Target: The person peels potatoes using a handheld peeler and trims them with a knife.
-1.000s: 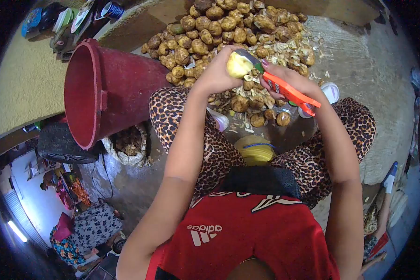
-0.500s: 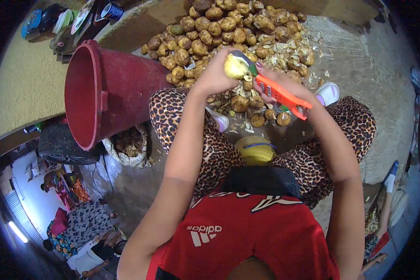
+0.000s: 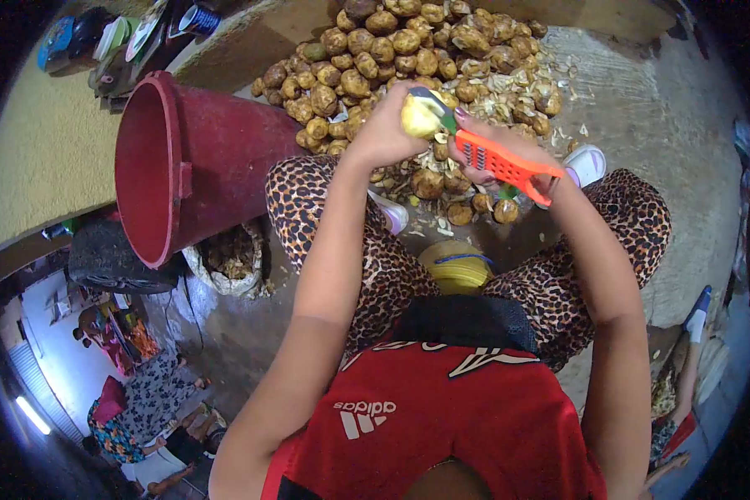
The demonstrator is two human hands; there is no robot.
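A: What's the orange handle (image 3: 508, 165) made of?
B: Smooth plastic, by its look; the grey blade (image 3: 431, 102) seems metal.
A: And the peeled piece (image 3: 416, 122)?
B: Smooth, moist-looking. The heaped roots (image 3: 355, 83) have rough, blotchy skins.
A: The big bucket (image 3: 233, 150)?
B: Scuffed plastic, mostly matt. The trousers (image 3: 375, 246) are printed cloth, the floor (image 3: 683, 125) rough like concrete.

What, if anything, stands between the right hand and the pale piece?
Only the orange tool: the right hand grips it, and its blade overlaps the pale piece, held in the left hand. Nothing else visible is in the way.
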